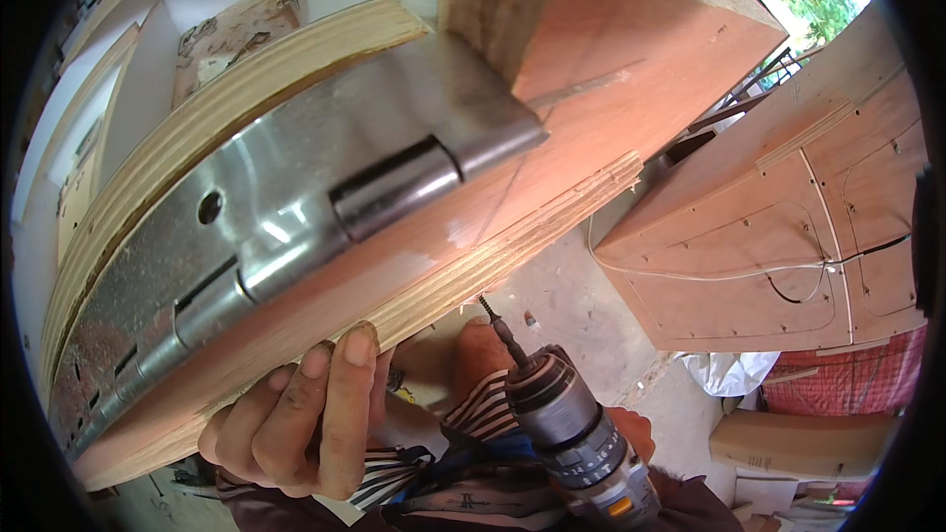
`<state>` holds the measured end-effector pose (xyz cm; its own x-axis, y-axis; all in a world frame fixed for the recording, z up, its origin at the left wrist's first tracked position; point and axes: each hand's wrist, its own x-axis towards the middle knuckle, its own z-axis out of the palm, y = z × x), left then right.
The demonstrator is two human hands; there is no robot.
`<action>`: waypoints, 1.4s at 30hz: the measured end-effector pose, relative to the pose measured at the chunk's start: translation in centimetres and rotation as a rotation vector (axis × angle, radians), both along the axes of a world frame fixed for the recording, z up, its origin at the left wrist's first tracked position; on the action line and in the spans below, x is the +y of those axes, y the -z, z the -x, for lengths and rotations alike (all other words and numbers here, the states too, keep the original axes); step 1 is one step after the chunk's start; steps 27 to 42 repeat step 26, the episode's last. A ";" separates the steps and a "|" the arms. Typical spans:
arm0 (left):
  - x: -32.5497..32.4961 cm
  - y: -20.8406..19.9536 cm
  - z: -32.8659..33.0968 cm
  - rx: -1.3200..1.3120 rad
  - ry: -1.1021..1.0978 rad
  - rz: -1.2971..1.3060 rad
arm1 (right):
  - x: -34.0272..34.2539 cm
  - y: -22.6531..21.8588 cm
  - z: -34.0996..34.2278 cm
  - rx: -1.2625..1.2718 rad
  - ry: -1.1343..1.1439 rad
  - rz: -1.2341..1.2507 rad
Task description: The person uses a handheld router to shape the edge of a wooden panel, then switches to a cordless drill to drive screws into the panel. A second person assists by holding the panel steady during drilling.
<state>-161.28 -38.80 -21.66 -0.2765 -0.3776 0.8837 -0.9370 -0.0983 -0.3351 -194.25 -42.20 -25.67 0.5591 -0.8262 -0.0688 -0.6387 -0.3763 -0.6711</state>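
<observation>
A cordless drill (pixel 576 429) is held in my right hand (pixel 633 431), which shows only in part behind the drill's body. Its thin drill bit (pixel 503 327) points up and away, with the tip close beside a layered plywood edge (pixel 463 276). My left hand (pixel 301 414) has its fingers curled up against that edge, gripping it; the thumb is mostly hidden. Above it, a long shiny steel hinge (pixel 315 172) lies along an upper plywood edge (pixel 246 74). One round hole shows in the hinge leaf.
A reddish plywood box (pixel 749 236) with a loose cable (pixel 709 273) across it stands to the right. Below it lie a white plastic bag (pixel 727 371), red checked cloth (pixel 843 379) and a brown carton (pixel 798 441). Concrete floor (pixel 591 335) shows between the pieces.
</observation>
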 end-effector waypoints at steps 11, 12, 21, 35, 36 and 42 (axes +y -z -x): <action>0.5 -0.5 -0.4 -0.056 0.004 -0.023 | -0.6 0.1 -3.4 -0.262 0.170 -0.235; 0.3 -0.4 -0.6 -0.069 0.023 -0.004 | -0.8 0.5 -3.0 -0.276 0.074 -0.143; -0.1 -0.3 0.2 -0.007 0.034 0.010 | -0.9 -1.8 -2.7 0.125 0.141 -0.352; 1.2 -0.6 -0.4 -0.021 -0.014 -0.066 | -1.2 0.5 -2.4 -0.287 0.060 -0.422; 1.2 -0.6 -0.4 -0.021 -0.014 -0.066 | -1.2 0.5 -2.4 -0.287 0.060 -0.422; 1.2 -0.6 -0.4 -0.021 -0.014 -0.066 | -1.2 0.5 -2.4 -0.287 0.060 -0.422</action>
